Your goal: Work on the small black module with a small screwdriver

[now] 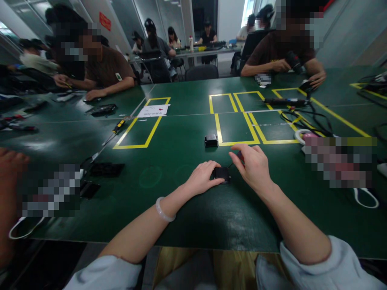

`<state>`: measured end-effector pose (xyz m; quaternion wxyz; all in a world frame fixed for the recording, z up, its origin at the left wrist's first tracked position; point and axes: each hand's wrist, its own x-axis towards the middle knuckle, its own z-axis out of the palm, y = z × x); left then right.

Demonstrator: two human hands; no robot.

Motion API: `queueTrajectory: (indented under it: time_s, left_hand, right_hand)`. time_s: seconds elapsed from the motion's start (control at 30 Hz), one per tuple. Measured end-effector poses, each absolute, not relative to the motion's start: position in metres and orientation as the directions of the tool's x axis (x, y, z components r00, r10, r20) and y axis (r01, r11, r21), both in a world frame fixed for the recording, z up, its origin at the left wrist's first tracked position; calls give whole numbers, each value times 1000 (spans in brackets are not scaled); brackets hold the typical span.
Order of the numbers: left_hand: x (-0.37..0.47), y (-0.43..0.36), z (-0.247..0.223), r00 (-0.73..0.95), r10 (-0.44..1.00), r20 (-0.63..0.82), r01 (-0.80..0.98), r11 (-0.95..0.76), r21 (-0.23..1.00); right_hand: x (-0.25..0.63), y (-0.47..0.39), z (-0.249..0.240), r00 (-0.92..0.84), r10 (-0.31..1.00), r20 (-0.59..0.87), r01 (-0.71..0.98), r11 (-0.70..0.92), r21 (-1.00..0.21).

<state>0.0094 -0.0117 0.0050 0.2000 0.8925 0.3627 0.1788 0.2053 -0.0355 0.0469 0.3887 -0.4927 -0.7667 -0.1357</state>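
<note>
On the green table a small black square block (223, 175) lies flat, gripped at its sides between the thumb and fingers of my left hand (203, 176). My right hand (252, 166) is closed in a pinch around a small screwdriver (239, 154). The thin shaft slants down to the left toward the block's right edge; whether its tip touches is too small to make out. Most of the screwdriver's handle is hidden by my fingers. Another black block (211, 140) stands just beyond my left hand, apart from both hands.
Yellow tape outlines (238, 143) mark the green table (181, 217). A yellow-and-black screwdriver (119, 125) and black parts (107, 169) lie to the left. At right are a black cylindrical tool (286, 102) and cables (320, 121). Two people work across the table; a person's hand (12, 161) shows at far left.
</note>
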Motion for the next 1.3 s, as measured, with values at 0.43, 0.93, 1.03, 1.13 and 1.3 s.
queueTrajectory:
  time_s: [0.43, 0.93, 1.03, 1.13, 1.3]
  left_hand:
    - [10, -11, 4, 669, 724, 168, 578, -649, 494]
    - [10, -11, 3, 665, 726, 175, 579, -649, 493]
    - [10, -11, 3, 663, 728, 174, 582, -648, 492]
    - [9, -12, 4, 666, 727, 166, 582, -646, 494]
    - [9, -12, 4, 667, 725, 173, 578, -650, 494]
  right_hand:
    - [205, -36, 45, -200, 632, 749, 851, 491, -187]
    - [205, -35, 48, -202, 672, 713, 883, 440, -165]
    - [205, -35, 48, -208, 662, 720, 878, 451, -161]
    - [205, -34, 47, -201, 662, 722, 873, 455, -175]
    - [205, -35, 47, -203, 668, 716, 882, 443, -164]
